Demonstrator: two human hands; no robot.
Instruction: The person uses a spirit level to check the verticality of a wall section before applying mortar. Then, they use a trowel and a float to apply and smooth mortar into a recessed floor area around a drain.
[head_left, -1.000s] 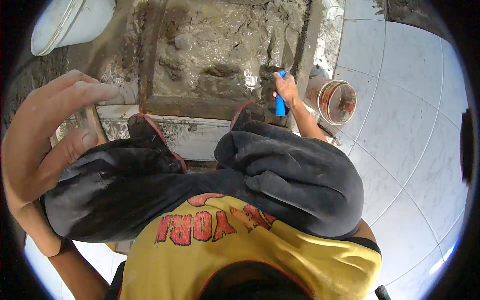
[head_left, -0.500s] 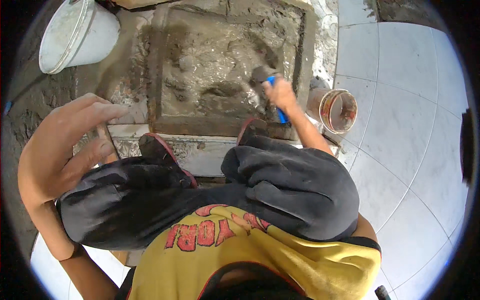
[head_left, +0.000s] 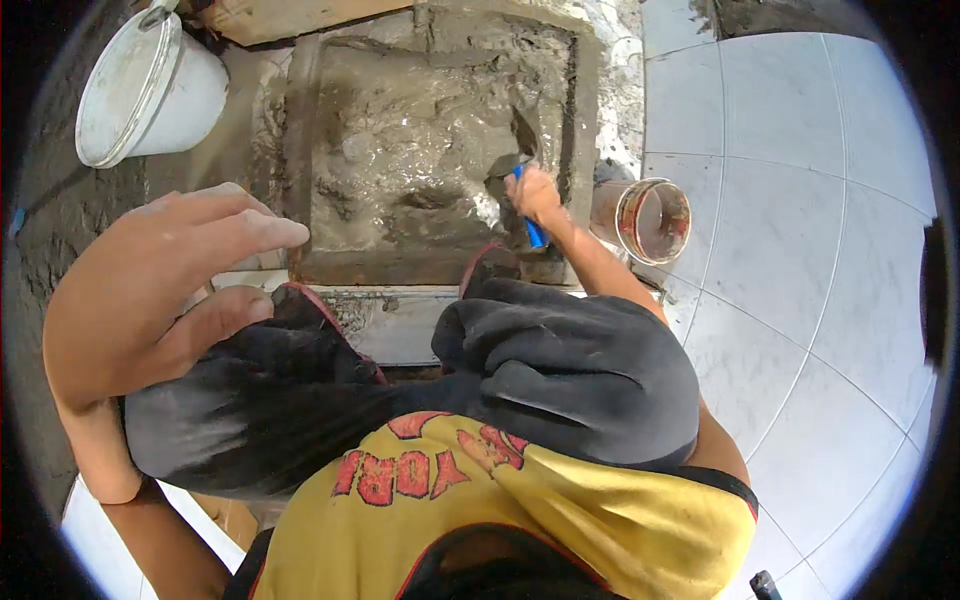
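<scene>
My right hand (head_left: 537, 195) grips the blue handle of a trowel (head_left: 535, 234). The trowel's blade is dark with mortar and sits in the wet grey mortar (head_left: 400, 130), near the right side of a rectangular frame (head_left: 370, 266) that surrounds it. Part of the blade is hidden by the mortar and my hand. My left hand (head_left: 165, 285) hangs in the air over my left knee, fingers stretched and apart from the thumb, with nothing in it.
A white bucket (head_left: 190, 105) lies tilted on muddy ground at the far left. Right of the frame stands a small mortar-smeared pail (head_left: 653, 222) on white floor tiles (head_left: 780, 240). A wooden board (head_left: 300, 18) lies beyond the frame. My shoes are at its near edge.
My right hand and the trowel have shifted slightly within the mortar, and the blade has turned. My left hand has moved a little to the right. The whole view has shifted slightly.
</scene>
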